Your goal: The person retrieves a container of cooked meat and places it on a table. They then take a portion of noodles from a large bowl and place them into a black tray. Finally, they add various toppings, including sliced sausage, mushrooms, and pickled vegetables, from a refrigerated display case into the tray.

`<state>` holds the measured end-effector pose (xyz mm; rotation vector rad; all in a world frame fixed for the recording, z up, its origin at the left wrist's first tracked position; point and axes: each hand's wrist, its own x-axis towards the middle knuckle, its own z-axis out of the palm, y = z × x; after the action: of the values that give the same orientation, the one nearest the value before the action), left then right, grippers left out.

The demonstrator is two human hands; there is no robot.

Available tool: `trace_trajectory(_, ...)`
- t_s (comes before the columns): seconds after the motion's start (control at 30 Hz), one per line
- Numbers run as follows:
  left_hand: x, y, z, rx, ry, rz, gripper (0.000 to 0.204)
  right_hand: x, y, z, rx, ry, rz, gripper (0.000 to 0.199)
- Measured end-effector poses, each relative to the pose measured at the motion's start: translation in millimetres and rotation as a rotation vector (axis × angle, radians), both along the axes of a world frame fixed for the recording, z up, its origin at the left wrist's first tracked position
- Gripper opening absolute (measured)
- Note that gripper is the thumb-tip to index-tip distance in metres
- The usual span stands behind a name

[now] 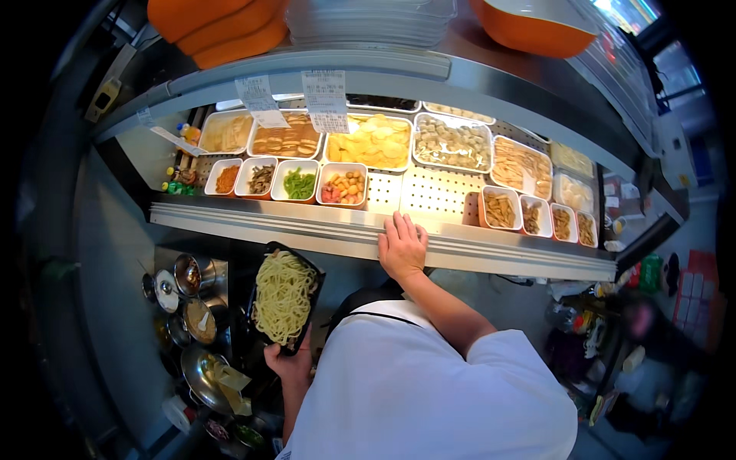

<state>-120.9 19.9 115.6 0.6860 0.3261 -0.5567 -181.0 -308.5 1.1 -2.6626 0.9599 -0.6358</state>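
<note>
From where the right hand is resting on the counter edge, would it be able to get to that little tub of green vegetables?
Probably yes. The right hand lies flat and empty on the steel counter edge. The tub of green vegetables sits open just beyond and to the left, with nothing covering it. The left hand holds the noodle tray.

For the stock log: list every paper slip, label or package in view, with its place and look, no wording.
Two white printed slips hang side by side from the steel shelf edge above the food trays.
A third white slip lies slanted at the counter's left end.
Small bottles with coloured caps stand at the far left of the counter.
A green bottle stands at the far right.
</note>
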Motion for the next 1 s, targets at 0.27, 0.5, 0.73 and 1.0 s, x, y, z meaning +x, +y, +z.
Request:
trace_trajectory(0.27, -29.1, -26.3, -6.7, 0.067, 0.017, 0.104, 0.080, 12.4, -81.8, 14.3, 0.403, 0.130, 0.310, 0.025)
trace_trajectory(0.5, -57.4, -21.1, 2.4, 0.187, 0.101, 0.258, 0.082, 132.2, -126.1, -16.2, 0.469, 0.117, 0.657, 0.015)
trace_trajectory(0.73, -33.7, 11.2, -4.8, 0.147, 0.123, 0.221, 0.085, 226.1, -92.0, -54.2, 0.149, 0.863, 0.812, 0.011)
trace_trajectory(1.0, 10.6, 48.9, -20.1, 0.089, 0.104, 0.310, 0.085, 219.0, -86.2, -91.3, -0.018, 0.849, 0.504, 0.019)
